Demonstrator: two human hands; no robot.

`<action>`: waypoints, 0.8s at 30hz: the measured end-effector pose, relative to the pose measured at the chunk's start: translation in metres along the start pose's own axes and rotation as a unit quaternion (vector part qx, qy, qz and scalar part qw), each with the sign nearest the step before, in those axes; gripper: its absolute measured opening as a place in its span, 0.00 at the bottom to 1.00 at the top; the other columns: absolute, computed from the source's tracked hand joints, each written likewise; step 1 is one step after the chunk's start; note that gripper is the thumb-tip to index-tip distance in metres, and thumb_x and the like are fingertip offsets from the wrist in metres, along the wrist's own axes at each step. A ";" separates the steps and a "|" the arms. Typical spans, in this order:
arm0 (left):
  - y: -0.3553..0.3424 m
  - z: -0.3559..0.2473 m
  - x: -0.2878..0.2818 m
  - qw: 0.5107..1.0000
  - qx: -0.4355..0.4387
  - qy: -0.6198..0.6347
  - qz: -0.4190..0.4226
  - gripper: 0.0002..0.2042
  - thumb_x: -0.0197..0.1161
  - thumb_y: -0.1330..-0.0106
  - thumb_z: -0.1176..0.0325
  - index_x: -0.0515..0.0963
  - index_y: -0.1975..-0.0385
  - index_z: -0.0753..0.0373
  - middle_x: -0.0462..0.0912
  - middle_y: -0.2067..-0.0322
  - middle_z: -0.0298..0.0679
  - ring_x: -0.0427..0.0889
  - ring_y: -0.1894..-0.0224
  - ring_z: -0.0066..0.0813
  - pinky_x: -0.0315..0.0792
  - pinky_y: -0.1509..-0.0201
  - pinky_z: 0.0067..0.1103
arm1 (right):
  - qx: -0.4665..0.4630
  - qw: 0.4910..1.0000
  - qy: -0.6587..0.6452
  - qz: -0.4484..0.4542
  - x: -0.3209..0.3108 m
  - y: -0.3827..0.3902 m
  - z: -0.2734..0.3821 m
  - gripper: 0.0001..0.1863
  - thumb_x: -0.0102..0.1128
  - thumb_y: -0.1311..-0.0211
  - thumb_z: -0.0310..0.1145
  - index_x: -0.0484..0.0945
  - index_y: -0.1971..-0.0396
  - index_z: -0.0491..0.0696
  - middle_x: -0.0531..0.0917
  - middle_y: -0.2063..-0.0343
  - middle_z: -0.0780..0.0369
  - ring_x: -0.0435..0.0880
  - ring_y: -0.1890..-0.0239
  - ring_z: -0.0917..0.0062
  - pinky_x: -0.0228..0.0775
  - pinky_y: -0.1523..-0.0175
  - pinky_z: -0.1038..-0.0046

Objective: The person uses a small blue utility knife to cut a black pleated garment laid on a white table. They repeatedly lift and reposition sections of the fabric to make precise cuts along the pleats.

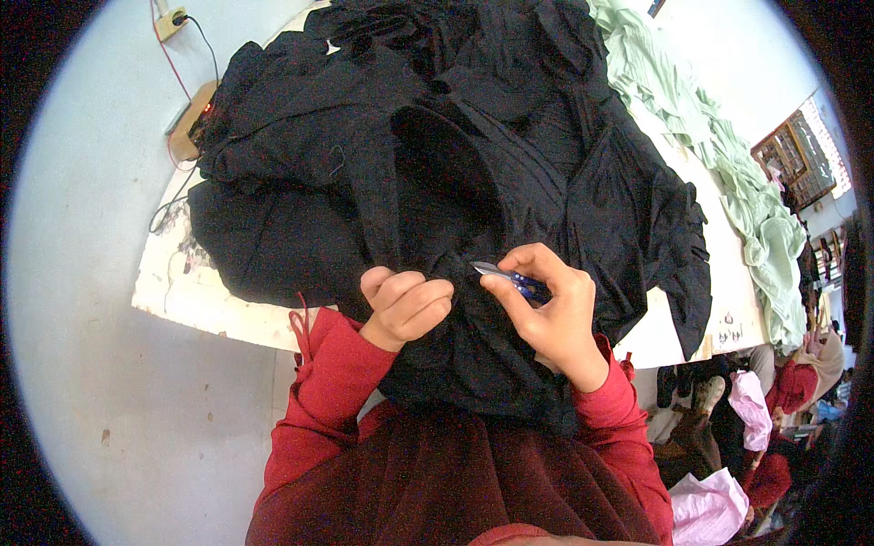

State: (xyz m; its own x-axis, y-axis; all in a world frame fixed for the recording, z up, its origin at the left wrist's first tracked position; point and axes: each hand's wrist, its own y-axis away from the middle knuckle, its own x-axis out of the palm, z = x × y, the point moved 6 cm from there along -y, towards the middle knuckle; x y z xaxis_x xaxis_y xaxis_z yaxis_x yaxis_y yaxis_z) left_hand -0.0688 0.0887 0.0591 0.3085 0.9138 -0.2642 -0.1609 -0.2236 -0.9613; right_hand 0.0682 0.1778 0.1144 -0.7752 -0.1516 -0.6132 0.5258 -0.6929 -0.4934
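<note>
Head view: over soft-looking black cloth (455, 187), best pinched by folds, our right hand (551, 314) clamps snips (528, 287), left hand (405, 305) curled, grip unclear.

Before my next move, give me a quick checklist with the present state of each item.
1. Right hand holding the snips: ok.
2. Snips' tip apart from the left hand: ok, but close.
3. Left hand's grip on thread or cloth: cannot tell; fingers curled.
4. Black cloth wholly on the table: not ok, it hangs over the near edge.
5. Green cloth away from the snips: ok, at the table's right side.
</note>
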 end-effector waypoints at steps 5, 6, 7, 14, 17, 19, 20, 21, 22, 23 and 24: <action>0.000 0.000 0.000 1.000 -0.002 0.009 -0.007 0.05 0.61 0.55 0.67 0.72 0.84 0.48 0.80 0.70 0.18 0.71 0.70 0.17 0.58 0.62 0.22 | -0.001 1.000 -0.011 0.003 -0.003 0.001 -0.003 0.10 0.69 0.48 0.37 0.79 0.72 0.49 0.83 0.80 0.61 0.83 0.80 0.73 0.71 0.75 0.75; 0.000 0.000 0.000 1.000 -0.001 0.008 -0.006 0.05 0.61 0.55 0.67 0.72 0.84 0.48 0.80 0.70 0.18 0.71 0.70 0.17 0.58 0.62 0.22 | -0.010 1.000 -0.003 -0.002 -0.005 0.000 -0.001 0.10 0.69 0.48 0.37 0.79 0.72 0.49 0.82 0.81 0.61 0.83 0.81 0.73 0.71 0.75 0.75; 0.000 0.000 0.000 1.000 -0.001 0.006 -0.005 0.04 0.61 0.55 0.67 0.72 0.84 0.48 0.80 0.70 0.18 0.71 0.70 0.17 0.58 0.62 0.22 | -0.019 1.000 0.004 -0.007 -0.006 -0.001 0.001 0.10 0.69 0.48 0.38 0.79 0.72 0.49 0.82 0.81 0.62 0.83 0.81 0.73 0.70 0.75 0.75; -0.001 -0.001 0.000 1.000 0.002 -0.001 0.000 0.05 0.61 0.55 0.66 0.72 0.84 0.48 0.80 0.70 0.19 0.71 0.70 0.17 0.58 0.62 0.22 | -0.119 0.984 0.125 0.041 -0.006 -0.005 0.025 0.10 0.67 0.48 0.40 0.77 0.70 0.52 0.77 0.86 0.65 0.79 0.84 0.71 0.67 0.78 0.70; 0.000 -0.001 0.001 1.000 0.002 -0.001 0.001 0.05 0.61 0.55 0.66 0.72 0.84 0.48 0.80 0.70 0.19 0.71 0.70 0.18 0.58 0.63 0.22 | -0.138 0.978 0.144 0.067 -0.007 -0.011 0.035 0.10 0.70 0.52 0.36 0.78 0.73 0.50 0.80 0.83 0.64 0.80 0.83 0.70 0.68 0.77 0.73; -0.001 -0.001 0.001 1.000 0.004 -0.001 0.002 0.05 0.61 0.55 0.66 0.72 0.84 0.48 0.80 0.71 0.19 0.71 0.70 0.18 0.58 0.63 0.22 | -0.154 0.971 0.167 0.077 -0.006 -0.014 0.040 0.10 0.70 0.52 0.36 0.78 0.73 0.50 0.79 0.84 0.64 0.80 0.83 0.70 0.68 0.77 0.72; -0.001 -0.001 0.001 1.000 0.005 -0.001 0.003 0.05 0.61 0.55 0.66 0.72 0.84 0.48 0.80 0.71 0.19 0.71 0.70 0.18 0.58 0.63 0.22 | -0.161 0.967 0.179 0.082 -0.006 -0.016 0.042 0.10 0.69 0.51 0.36 0.78 0.73 0.50 0.79 0.84 0.64 0.79 0.83 0.70 0.68 0.77 0.72; -0.001 -0.001 0.002 1.000 0.007 -0.002 0.002 0.05 0.61 0.55 0.66 0.72 0.84 0.49 0.80 0.71 0.19 0.71 0.70 0.18 0.58 0.63 0.22 | -0.169 0.964 0.189 0.085 -0.005 -0.017 0.043 0.09 0.69 0.51 0.36 0.78 0.73 0.50 0.79 0.85 0.64 0.79 0.83 0.70 0.68 0.77 0.72; -0.001 -0.001 0.002 1.000 0.009 -0.003 0.002 0.05 0.61 0.55 0.66 0.72 0.84 0.49 0.80 0.71 0.19 0.71 0.70 0.17 0.58 0.63 0.22 | -0.178 0.960 0.199 0.089 -0.003 -0.019 0.045 0.09 0.69 0.51 0.36 0.78 0.73 0.50 0.78 0.85 0.64 0.79 0.83 0.70 0.67 0.77 0.72; -0.001 -0.001 0.002 1.000 0.011 -0.004 0.002 0.05 0.62 0.55 0.66 0.71 0.84 0.49 0.80 0.71 0.19 0.71 0.70 0.17 0.57 0.63 0.22 | -0.186 0.956 0.209 0.093 -0.003 -0.020 0.046 0.09 0.69 0.51 0.36 0.78 0.73 0.50 0.78 0.85 0.64 0.79 0.84 0.69 0.67 0.78 0.72; -0.001 -0.001 0.002 1.000 0.010 -0.004 0.000 0.05 0.62 0.55 0.66 0.71 0.84 0.49 0.80 0.71 0.19 0.71 0.70 0.17 0.57 0.64 0.22 | -0.184 0.954 0.212 0.103 -0.002 -0.020 0.046 0.09 0.69 0.51 0.36 0.78 0.73 0.50 0.79 0.85 0.64 0.79 0.83 0.69 0.67 0.77 0.72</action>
State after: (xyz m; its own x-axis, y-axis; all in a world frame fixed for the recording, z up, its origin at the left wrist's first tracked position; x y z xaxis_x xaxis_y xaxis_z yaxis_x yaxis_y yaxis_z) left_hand -0.0668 0.0900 0.0594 0.3015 0.9164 -0.2634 -0.1803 -0.2165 -0.9595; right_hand 0.0435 0.1596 0.1539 -0.4716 0.0948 -0.8767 0.7995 -0.3735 -0.4704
